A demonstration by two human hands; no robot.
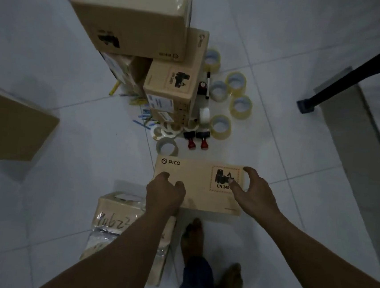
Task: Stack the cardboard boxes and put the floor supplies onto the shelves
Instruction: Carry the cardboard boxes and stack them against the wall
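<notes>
A flat brown PICO box (199, 191) with a battery warning label lies in front of me, just above the white tile floor. My left hand (165, 196) grips its near left part with curled fingers. My right hand (257, 192) grips its right end, thumb on the label and fingers round the edge. Behind it stands a stack of cardboard boxes: a large box (131, 17) on top, a smaller one (124, 72) under it, and a second PICO box (173, 89) beside them. Clear tape rolls (235, 82) and two red-handled stamps (198, 140) lie on the floor.
A taped box with handwriting (127, 228) sits under my left forearm. Another cardboard box (9, 126) is at the left. Blue and yellow pens (141, 106) are scattered by the stack. A dark furniture leg (353, 73) and a grey panel (358, 146) stand at the right. My bare feet (192, 237) are near the box.
</notes>
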